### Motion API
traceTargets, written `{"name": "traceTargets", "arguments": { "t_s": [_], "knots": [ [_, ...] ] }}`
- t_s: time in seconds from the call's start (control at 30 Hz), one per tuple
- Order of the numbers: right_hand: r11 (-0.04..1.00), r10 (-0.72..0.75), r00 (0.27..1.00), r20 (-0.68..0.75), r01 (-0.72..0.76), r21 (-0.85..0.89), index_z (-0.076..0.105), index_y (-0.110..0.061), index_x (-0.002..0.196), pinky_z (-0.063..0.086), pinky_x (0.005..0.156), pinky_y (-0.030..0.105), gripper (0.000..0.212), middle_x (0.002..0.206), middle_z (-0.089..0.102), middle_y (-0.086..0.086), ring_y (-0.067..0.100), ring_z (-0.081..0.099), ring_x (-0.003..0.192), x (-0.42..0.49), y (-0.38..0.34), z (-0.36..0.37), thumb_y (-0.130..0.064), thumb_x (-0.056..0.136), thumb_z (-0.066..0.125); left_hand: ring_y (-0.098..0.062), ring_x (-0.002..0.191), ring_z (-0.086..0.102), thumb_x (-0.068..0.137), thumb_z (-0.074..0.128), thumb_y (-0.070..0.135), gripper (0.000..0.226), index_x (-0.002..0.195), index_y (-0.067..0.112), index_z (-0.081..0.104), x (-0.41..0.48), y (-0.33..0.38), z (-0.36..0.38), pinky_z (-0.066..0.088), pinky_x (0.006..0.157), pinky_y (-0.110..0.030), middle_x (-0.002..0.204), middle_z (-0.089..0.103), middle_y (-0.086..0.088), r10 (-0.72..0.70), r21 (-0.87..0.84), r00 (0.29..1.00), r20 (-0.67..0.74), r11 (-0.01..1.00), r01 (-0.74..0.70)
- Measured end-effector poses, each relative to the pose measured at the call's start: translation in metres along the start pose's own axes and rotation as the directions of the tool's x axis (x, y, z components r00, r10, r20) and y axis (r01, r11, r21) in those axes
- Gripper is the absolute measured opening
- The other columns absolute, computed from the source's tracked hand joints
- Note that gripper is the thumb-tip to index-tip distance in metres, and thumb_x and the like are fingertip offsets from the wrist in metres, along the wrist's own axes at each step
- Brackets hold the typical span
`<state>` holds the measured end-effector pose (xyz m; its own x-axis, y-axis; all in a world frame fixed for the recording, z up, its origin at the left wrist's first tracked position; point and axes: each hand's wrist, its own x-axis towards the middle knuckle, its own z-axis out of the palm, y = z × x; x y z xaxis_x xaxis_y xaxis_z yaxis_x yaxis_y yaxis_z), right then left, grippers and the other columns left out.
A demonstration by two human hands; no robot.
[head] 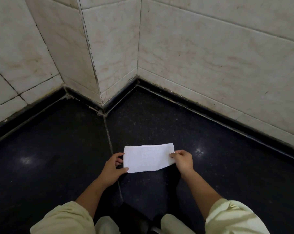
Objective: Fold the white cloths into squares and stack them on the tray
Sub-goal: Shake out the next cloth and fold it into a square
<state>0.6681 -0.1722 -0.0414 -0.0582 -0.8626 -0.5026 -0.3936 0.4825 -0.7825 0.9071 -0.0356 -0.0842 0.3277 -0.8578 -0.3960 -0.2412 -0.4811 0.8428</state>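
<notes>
A white cloth [148, 157], folded into a wide rectangle, is held flat just above the dark counter [58, 157] in the middle of the view. My left hand [115, 168] grips its left edge, thumb on top near the front corner and fingers curled underneath. My right hand [183, 159] pinches the right edge between thumb and fingers. No tray is in view.
Beige tiled walls [210, 56] close the counter at the back, with a protruding tiled corner [99, 81] at the back left. A pale seam [109, 132] runs across the black surface toward me. My light sleeves fill the bottom corners.
</notes>
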Motion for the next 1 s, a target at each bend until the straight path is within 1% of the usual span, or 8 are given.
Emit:
{"name": "traceTargets", "arguments": {
  "t_s": [0.07,0.17,0.33,0.4,0.53,0.73,0.9,1.0],
  "knots": [
    [0.994,-0.109,0.993,0.038,0.110,-0.014,0.065,-0.010,0.087,0.052,0.080,0.034,0.004,0.089,0.067,0.004,0.019,0.063,0.086,-0.009,-0.003,0.003,-0.009,0.083,0.066,-0.018,0.108,0.050,0.078,0.075,0.011,0.059,0.126,0.030,0.046,0.001,0.000,0.001,0.037,0.086,-0.019,0.112,0.052,-0.002,0.003,-0.001,1.000,-0.005,1.000,-0.003],
    [0.971,-0.238,0.965,0.106,0.240,-0.012,0.064,-0.009,0.083,0.048,0.067,0.025,0.004,0.077,0.064,0.002,0.014,0.060,0.073,-0.024,-0.013,0.012,-0.007,0.084,0.066,-0.018,0.107,0.049,0.079,0.075,0.011,0.058,0.126,0.031,0.046,0.003,-0.002,0.002,0.037,0.086,-0.020,0.110,0.052,-0.001,0.014,0.009,1.000,-0.007,1.000,-0.013],
    [0.943,-0.320,0.927,0.195,0.331,-0.027,0.061,-0.009,0.080,0.046,0.060,0.019,0.007,0.076,0.060,0.001,0.011,0.056,0.069,-0.041,-0.025,0.040,-0.008,0.085,0.067,-0.016,0.107,0.049,0.080,0.074,0.013,0.059,0.128,0.030,0.045,0.002,-0.004,0.004,0.037,0.086,-0.020,0.111,0.052,0.000,0.028,0.023,0.999,-0.017,0.999,-0.027],
    [0.943,-0.316,0.919,0.235,0.332,-0.032,0.060,-0.010,0.080,0.044,0.054,0.015,0.009,0.077,0.058,0.001,0.011,0.056,0.068,-0.045,-0.028,0.055,-0.008,0.085,0.067,-0.015,0.105,0.048,0.080,0.075,0.014,0.059,0.129,0.029,0.046,0.003,-0.004,0.004,0.036,0.085,-0.018,0.111,0.052,0.000,0.038,0.026,0.999,-0.028,0.999,-0.037],
    [0.933,-0.275,0.917,0.288,0.327,-0.152,0.057,-0.017,0.079,0.051,0.061,0.026,0.013,0.080,0.061,-0.001,0.013,0.059,0.070,-0.048,-0.024,0.084,-0.012,0.086,0.066,-0.012,0.100,0.049,0.077,0.077,0.013,0.061,0.129,0.026,0.048,0.004,-0.006,0.005,0.037,0.078,-0.011,0.107,0.052,0.000,0.056,0.014,0.998,-0.042,0.998,-0.055],
    [0.884,-0.220,0.910,0.352,0.338,-0.323,0.056,-0.015,0.090,0.047,0.066,0.019,0.004,0.086,0.060,-0.003,0.010,0.056,0.078,-0.053,-0.015,0.107,-0.012,0.091,0.059,-0.013,0.099,0.051,0.074,0.080,0.013,0.063,0.128,0.026,0.050,0.006,-0.013,0.005,0.038,0.080,-0.011,0.104,0.054,0.000,0.075,0.013,0.996,-0.051,0.997,-0.075],
    [0.865,-0.200,0.901,0.385,0.347,-0.363,0.058,-0.014,0.098,0.047,0.073,0.022,0.007,0.089,0.060,-0.003,0.011,0.057,0.083,-0.054,-0.012,0.113,-0.014,0.091,0.059,-0.012,0.096,0.050,0.074,0.079,0.012,0.061,0.126,0.027,0.050,0.007,-0.012,0.004,0.038,0.078,-0.010,0.101,0.053,0.002,0.087,0.015,0.995,-0.048,0.996,-0.086],
    [0.872,-0.194,0.895,0.402,0.345,-0.348,0.058,-0.016,0.098,0.046,0.076,0.022,0.008,0.086,0.060,-0.006,0.011,0.057,0.084,-0.056,-0.010,0.114,-0.016,0.090,0.060,-0.011,0.092,0.050,0.074,0.080,0.013,0.061,0.126,0.025,0.051,0.008,-0.012,0.003,0.039,0.078,-0.011,0.099,0.054,0.002,0.081,0.000,0.996,-0.046,0.997,-0.081]
  ]
}}
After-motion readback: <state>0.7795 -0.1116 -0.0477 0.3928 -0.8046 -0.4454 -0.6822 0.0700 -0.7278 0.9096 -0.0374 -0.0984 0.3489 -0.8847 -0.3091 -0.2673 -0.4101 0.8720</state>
